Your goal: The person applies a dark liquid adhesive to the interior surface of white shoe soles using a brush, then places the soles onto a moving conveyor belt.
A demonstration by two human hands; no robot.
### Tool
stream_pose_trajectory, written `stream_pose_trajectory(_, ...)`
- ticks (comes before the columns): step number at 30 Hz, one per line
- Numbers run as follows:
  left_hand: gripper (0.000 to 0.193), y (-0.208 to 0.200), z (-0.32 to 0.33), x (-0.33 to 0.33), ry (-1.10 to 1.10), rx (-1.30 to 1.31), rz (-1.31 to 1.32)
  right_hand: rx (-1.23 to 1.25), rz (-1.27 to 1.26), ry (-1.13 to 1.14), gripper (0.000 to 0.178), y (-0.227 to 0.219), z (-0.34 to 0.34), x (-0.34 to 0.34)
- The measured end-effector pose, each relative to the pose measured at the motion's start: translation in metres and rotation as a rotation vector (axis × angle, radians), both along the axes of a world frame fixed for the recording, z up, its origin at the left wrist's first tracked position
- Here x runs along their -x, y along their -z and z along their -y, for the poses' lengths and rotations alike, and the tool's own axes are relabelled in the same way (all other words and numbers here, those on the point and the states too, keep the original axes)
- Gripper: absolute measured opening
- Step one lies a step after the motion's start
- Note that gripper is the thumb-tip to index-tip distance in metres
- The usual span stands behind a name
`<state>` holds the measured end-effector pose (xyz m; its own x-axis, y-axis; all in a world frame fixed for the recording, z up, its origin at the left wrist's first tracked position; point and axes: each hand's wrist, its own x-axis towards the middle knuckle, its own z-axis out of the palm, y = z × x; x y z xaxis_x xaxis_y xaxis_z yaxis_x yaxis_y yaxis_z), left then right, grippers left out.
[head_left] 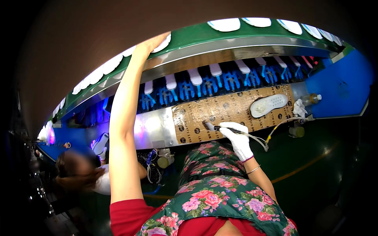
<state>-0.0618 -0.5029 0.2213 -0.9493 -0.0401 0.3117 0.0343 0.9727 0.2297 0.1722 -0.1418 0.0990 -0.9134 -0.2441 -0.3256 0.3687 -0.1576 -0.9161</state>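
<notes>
My bare left hand (pixel 152 41) reaches far up to the green conveyor belt, next to a white shoe sole (pixel 162 44). Its fingers are partly cut off by the dark upper rim, so I cannot tell whether they grip that sole. Low over the cardboard-covered bench (pixel 212 110), my right hand (pixel 239 142), in a white glove, is closed round a brush (pixel 209 126). The brush has dark bristles and a thin pale tube running from it. Farther right on the cardboard lies another white sole (pixel 269 105), its perforated inner side up.
More white soles (pixel 224 24) line the green belt (pixel 189 37). Below it, a row of blue holders (pixel 187 90) carries pale pieces. A small bottle (pixel 311 99) and a crumpled white cloth (pixel 299 108) sit at the bench's right end. Another person (pixel 104 179) works at the left.
</notes>
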Motion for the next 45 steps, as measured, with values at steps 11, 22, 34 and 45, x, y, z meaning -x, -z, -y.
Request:
stream_pose_trajectory(11,0.041,-0.009,0.112,-0.046,-0.090,0.077,0.123,0.055,0.026,0.030,0.022,0.013,0.002,-0.003)
stream_pose_trajectory(22,0.018,0.011,0.048,-0.200,-0.232,-0.408,-0.350,0.304,0.262,0.090,0.028,0.013,0.004,0.019)
stream_pose_trajectory(34,0.036,0.006,-0.014,-0.354,-0.348,-1.119,-1.090,0.715,0.227,-0.050,0.029,-0.061,0.001,0.047)
stream_pose_trajectory(45,0.049,0.120,-0.119,-0.321,-0.056,-2.257,0.183,0.089,-0.284,-0.549,0.023,-0.116,0.044,0.009)
